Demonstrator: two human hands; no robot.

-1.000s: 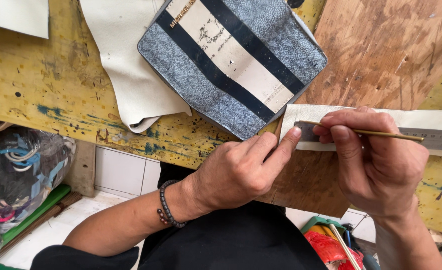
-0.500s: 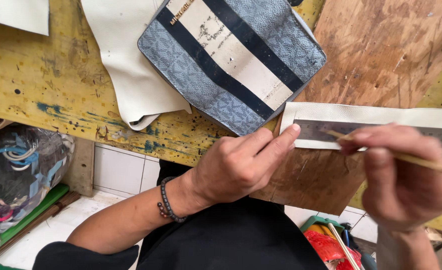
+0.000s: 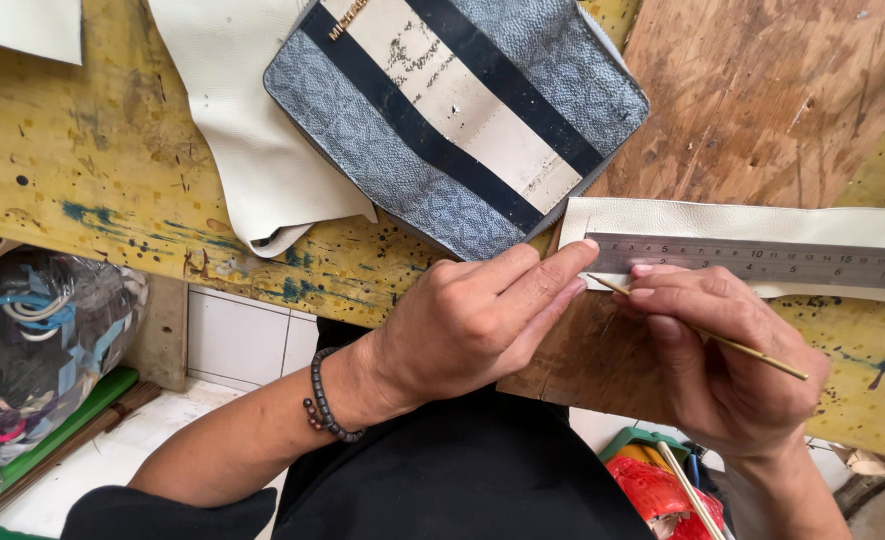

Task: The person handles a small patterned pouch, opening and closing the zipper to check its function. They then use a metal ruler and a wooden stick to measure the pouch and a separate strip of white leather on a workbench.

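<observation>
Since half a second ago the right hand point(image 3: 717, 365) has come back in from the right, so the stick point(image 3: 702, 335) now points its tip at the near edge of the ruler point(image 3: 762, 262), close to the left fingertips; a second ago it lay much the same way. That hand curls into a loose fist, thumb and forefinger pinching the stick, which slants out past the knuckles toward the desk's near right corner. The left hand point(image 3: 472, 325) reaches in from the near edge, wrist bent, fingers straight and pressed together, their tips resting on the ruler's left end and the strip point(image 3: 742, 218) beneath it; a bead bracelet point(image 3: 324, 400) circles the wrist. Ruler and cream strip lie flat on the brown board point(image 3: 762, 100) at the desk's right side, both cut off by the right frame edge. Whether the stick's tip touches the strip or only the ruler's edge is hard to tell, as the fingers crowd it. A striped blue pouch point(image 3: 462, 110) lies near the far edge, partly on a cream sheet point(image 3: 252, 150), both cropped at the top.
</observation>
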